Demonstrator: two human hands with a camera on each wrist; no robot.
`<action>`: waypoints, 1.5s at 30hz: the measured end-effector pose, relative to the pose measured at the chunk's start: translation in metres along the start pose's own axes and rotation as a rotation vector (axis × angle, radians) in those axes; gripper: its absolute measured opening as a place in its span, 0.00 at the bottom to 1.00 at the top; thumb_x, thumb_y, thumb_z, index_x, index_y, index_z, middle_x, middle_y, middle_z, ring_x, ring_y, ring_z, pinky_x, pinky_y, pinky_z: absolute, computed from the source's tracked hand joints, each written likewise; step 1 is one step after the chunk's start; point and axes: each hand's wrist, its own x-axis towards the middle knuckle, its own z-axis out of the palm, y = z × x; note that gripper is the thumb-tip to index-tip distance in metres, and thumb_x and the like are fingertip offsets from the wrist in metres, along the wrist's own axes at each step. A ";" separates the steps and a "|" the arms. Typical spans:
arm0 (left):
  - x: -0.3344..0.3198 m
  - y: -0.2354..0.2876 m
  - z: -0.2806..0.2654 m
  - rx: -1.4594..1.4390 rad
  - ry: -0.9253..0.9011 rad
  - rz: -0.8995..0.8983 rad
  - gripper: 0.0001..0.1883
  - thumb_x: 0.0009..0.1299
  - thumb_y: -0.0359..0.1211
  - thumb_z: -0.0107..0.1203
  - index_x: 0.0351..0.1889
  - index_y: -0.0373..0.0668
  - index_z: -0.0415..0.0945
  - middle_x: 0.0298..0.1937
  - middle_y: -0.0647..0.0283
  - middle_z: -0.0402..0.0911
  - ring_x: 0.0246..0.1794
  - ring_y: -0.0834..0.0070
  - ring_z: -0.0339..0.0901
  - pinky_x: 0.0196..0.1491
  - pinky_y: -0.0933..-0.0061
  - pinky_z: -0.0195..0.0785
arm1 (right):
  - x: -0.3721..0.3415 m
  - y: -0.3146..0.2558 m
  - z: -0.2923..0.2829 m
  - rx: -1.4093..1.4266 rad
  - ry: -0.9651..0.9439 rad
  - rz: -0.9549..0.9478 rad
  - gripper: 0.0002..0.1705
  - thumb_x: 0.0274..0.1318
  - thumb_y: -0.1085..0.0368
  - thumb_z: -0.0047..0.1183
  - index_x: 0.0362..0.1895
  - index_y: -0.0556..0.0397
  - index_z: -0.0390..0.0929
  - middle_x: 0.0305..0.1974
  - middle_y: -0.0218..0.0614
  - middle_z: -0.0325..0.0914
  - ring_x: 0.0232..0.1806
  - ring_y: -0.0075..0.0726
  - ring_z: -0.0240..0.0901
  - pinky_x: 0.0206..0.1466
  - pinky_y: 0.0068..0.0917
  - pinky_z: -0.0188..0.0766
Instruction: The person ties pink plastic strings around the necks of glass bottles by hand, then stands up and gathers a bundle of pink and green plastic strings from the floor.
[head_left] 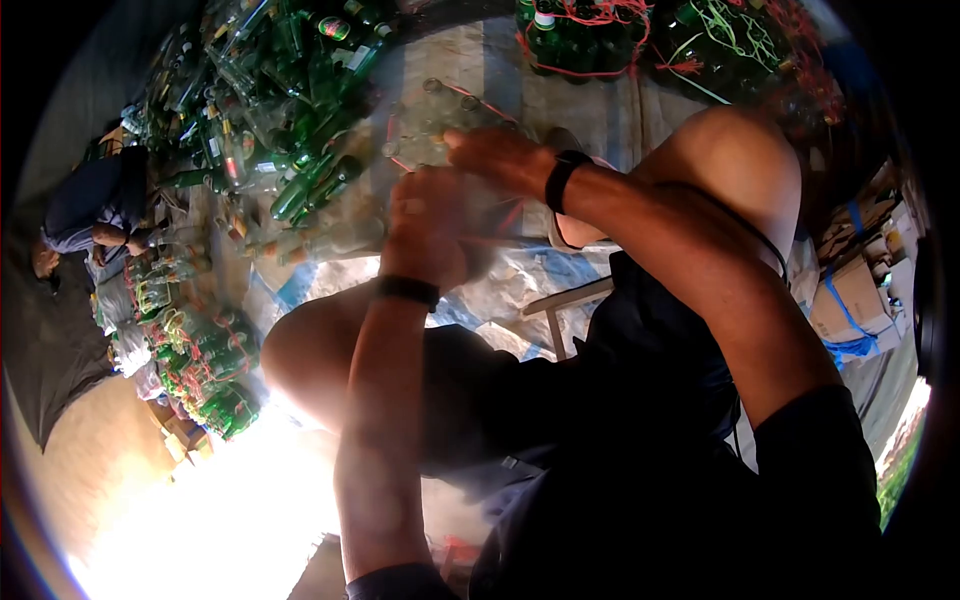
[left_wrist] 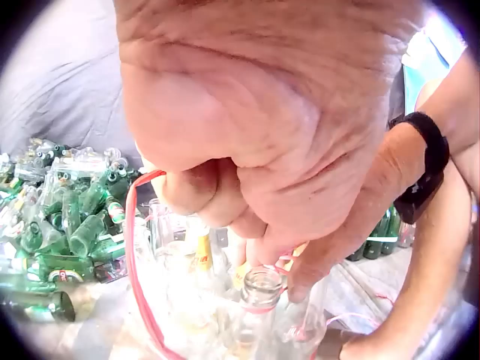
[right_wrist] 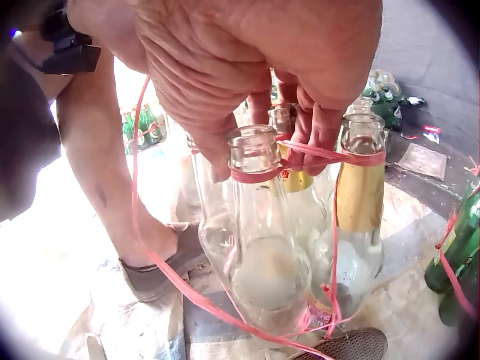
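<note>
Several clear glass bottles (right_wrist: 266, 255) stand upright in a bundle between the person's feet. Pink plastic string (right_wrist: 322, 154) runs round their necks, and a loose length trails round the bottles near the ground. My right hand (right_wrist: 262, 60) reaches down over the necks, thumb beside the front one, fingertips pinching the string between the necks. In the left wrist view my left hand (left_wrist: 247, 112) is curled above the bottles and grips a strand of pink string (left_wrist: 133, 262) that hangs from its side. The two hands (head_left: 430, 215) are close together in the head view, partly blurred.
A large heap of green and clear bottles (head_left: 290, 110) lies at the upper left. Tied bundles of green bottles (head_left: 585, 45) stand at the back. Another person (head_left: 95, 205) bends over at the far left. Flattened cardboard (head_left: 850, 300) is stacked at the right.
</note>
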 end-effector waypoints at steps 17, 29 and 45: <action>0.000 -0.027 0.048 -0.174 -0.054 -0.632 0.09 0.64 0.39 0.58 0.33 0.48 0.87 0.32 0.49 0.83 0.35 0.49 0.82 0.40 0.55 0.75 | 0.000 0.003 0.001 0.022 0.054 -0.049 0.12 0.46 0.74 0.52 0.39 0.54 0.76 0.49 0.39 0.70 0.43 0.47 0.78 0.43 0.41 0.77; -0.026 -0.002 0.055 -0.876 0.381 -0.869 0.12 0.60 0.33 0.63 0.35 0.32 0.85 0.24 0.60 0.83 0.26 0.80 0.76 0.33 0.74 0.70 | 0.001 0.000 -0.008 0.080 -0.015 -0.009 0.10 0.43 0.71 0.55 0.34 0.52 0.73 0.42 0.39 0.69 0.44 0.48 0.75 0.45 0.40 0.74; -0.058 -0.020 0.107 -1.244 0.411 -0.947 0.09 0.63 0.28 0.65 0.40 0.34 0.85 0.32 0.69 0.82 0.32 0.86 0.73 0.36 0.84 0.65 | 0.018 -0.002 -0.035 0.225 -0.271 0.062 0.15 0.49 0.63 0.56 0.43 0.53 0.76 0.42 0.41 0.73 0.45 0.51 0.75 0.47 0.41 0.72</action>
